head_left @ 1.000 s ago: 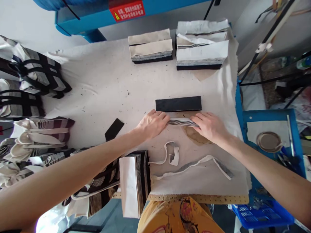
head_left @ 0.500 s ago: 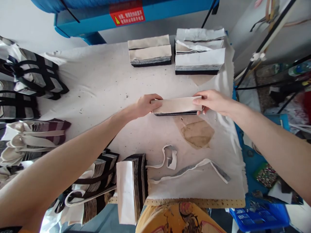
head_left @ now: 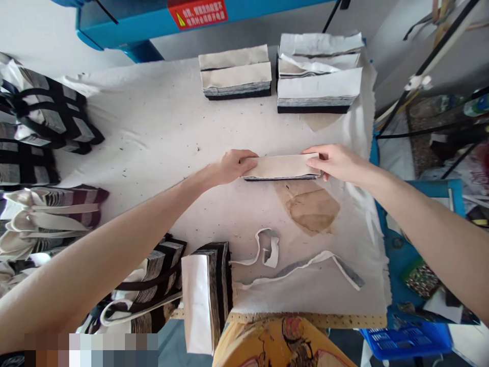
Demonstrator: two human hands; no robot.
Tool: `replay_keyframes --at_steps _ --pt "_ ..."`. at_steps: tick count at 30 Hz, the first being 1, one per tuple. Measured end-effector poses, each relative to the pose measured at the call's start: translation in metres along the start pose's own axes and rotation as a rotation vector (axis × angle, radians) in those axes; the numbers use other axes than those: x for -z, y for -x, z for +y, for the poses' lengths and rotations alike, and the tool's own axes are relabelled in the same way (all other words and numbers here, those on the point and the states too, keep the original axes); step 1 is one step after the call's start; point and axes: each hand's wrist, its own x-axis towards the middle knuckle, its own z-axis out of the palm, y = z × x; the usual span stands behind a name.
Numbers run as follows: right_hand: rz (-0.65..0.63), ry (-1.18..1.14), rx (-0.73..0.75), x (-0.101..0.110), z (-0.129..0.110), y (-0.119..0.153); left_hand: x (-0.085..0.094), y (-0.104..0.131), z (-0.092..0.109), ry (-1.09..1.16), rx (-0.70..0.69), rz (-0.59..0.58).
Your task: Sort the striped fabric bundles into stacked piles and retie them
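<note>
A small stack of cream fabric strips point(head_left: 280, 166) with dark layers beneath lies crosswise near the middle of the cloth-covered table. My left hand point(head_left: 239, 166) grips its left end, thumb on top and the other fingers mostly hidden behind. At the right end my right hand point(head_left: 327, 162) pinches the same stack, with its thumb on the cream top. Just below the stack, a brown stain point(head_left: 311, 206) marks the white cloth.
Layered strip stacks, cream point(head_left: 237, 76) and white point(head_left: 320, 84), stand at the back. Tied fabric bundles point(head_left: 49, 109) line the left side. Another stack point(head_left: 197, 300) sits at the near edge, beside loose strips point(head_left: 301, 266). A blue basket point(head_left: 407, 342) is lower right.
The view has shifted slightly. Both hands still hold the stack, and less of its dark front side shows now.
</note>
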Motion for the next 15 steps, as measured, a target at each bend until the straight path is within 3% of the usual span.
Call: replay_keyframes --at_steps 5,8,12,15 --pt "0.021 0.139 -0.087 0.001 -0.016 0.002 -0.003 0.0 0.005 -0.129 0.012 0.057" --pt "0.101 0.336 -0.077 -0.002 -0.021 0.005 -0.009 0.005 0.012 -0.365 -0.107 0.169" --pt "0.167 0.63 0.186 -0.006 -0.029 0.012 -0.017 0.013 0.022 -0.615 -0.279 0.097" --pt "0.103 0.761 0.342 -0.01 -0.032 0.015 -0.021 0.013 0.025 -0.694 -0.325 0.085"
